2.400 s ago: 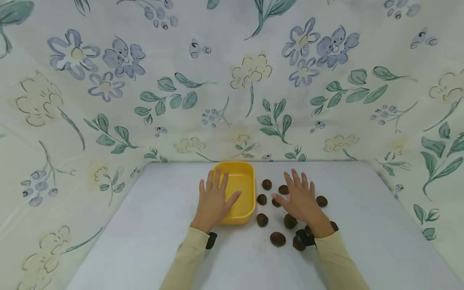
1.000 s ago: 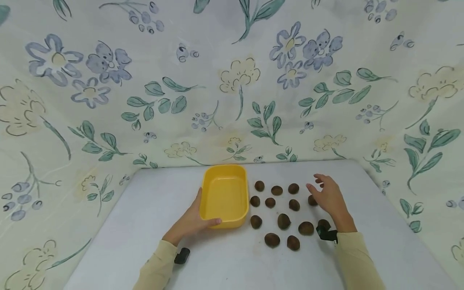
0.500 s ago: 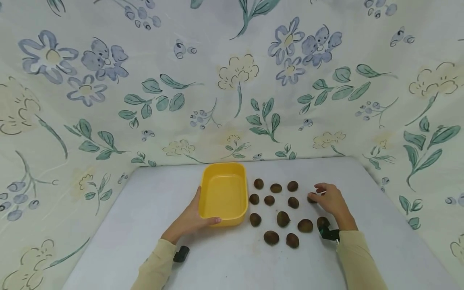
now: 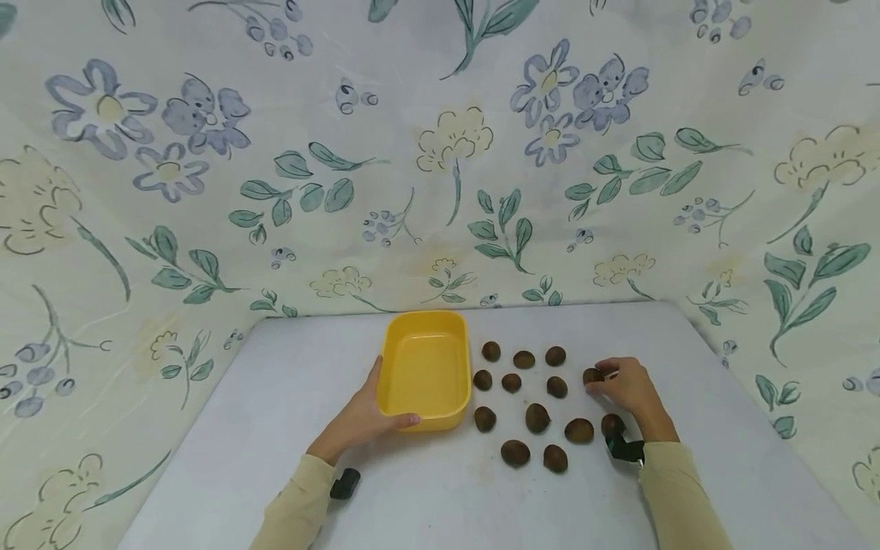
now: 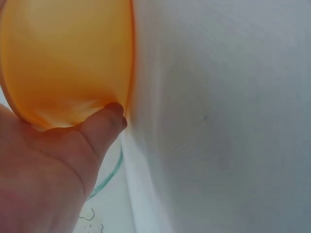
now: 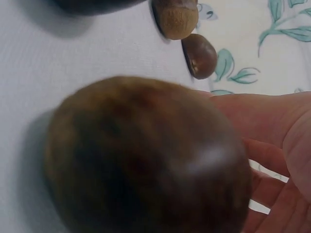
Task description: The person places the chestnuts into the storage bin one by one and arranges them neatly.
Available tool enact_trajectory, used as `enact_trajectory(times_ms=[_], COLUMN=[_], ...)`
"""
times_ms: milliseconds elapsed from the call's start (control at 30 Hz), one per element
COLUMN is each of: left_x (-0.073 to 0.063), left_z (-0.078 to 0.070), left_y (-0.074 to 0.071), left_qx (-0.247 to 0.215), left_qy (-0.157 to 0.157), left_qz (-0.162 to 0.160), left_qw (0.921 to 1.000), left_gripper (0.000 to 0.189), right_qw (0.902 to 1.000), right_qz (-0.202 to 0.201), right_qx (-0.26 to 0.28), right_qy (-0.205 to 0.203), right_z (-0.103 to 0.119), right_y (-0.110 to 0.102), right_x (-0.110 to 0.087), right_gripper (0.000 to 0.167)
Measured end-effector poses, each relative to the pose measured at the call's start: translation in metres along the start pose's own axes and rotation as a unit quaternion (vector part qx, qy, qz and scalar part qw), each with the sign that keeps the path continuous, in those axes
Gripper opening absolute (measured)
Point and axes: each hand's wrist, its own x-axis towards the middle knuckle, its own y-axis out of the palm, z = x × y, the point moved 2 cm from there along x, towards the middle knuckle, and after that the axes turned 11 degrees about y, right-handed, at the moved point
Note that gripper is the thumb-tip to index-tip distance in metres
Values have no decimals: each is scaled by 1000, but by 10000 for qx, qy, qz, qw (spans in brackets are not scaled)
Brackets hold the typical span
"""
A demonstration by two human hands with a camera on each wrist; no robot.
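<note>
My left hand (image 4: 360,418) grips the near left corner of a yellow plastic tray (image 4: 459,418), with the thumb along its front wall and the fingers at its left side. In the left wrist view the thumb (image 5: 104,127) lies against the tray's wall (image 5: 68,63). To the right, my right hand (image 4: 629,389) pinches a brown chestnut (image 4: 592,376) on the table between thumb and fingers. A nearer chestnut (image 4: 613,425) sits by the wrist; as a large chestnut (image 6: 146,160) in the right wrist view, it hides the fingertips there.
Several more chestnuts lie in loose rows between tray and right hand, among them a chestnut (image 4: 537,418) in the middle and a chestnut (image 4: 515,453) near the front. The white table (image 4: 426,504) ends at a floral cloth (image 4: 440,191) behind.
My left hand has come down from above the tray to its near left corner. My right hand has moved right over the chestnuts, then lowered, its fingers closing on the rightmost back one.
</note>
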Motion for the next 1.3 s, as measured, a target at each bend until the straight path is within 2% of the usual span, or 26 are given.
enact_trajectory(times_ms=[267,633,933,1167,1300], left_x=[-4,-6,-6,-7,-7], left_z=[0,-2,-3,-2,-2], left_y=[1,-1,-1,0,-1], left_qx=[40,184,156,-40,-103], left_qy=[-292,-315,-291,-353,-288], left_qz=[-58,-136,-149,-112,-86], left_qw=[9995,9992,9993,9993,9995], left_gripper=[142,140,140,141,143], right_qw=[9997,9988,9971,9957,9934], right_qz=[-142,-342,-601,-583,-470], right_qx=[-181,-286,45,439,664], right_qy=[-86,-182,-469,-579,-810], right_z=[0,0,9,26,40], right_y=[2,5,3,3,4], right_x=[1,1,-1,-10,-17], right_gripper=[50,51,48,51,52])
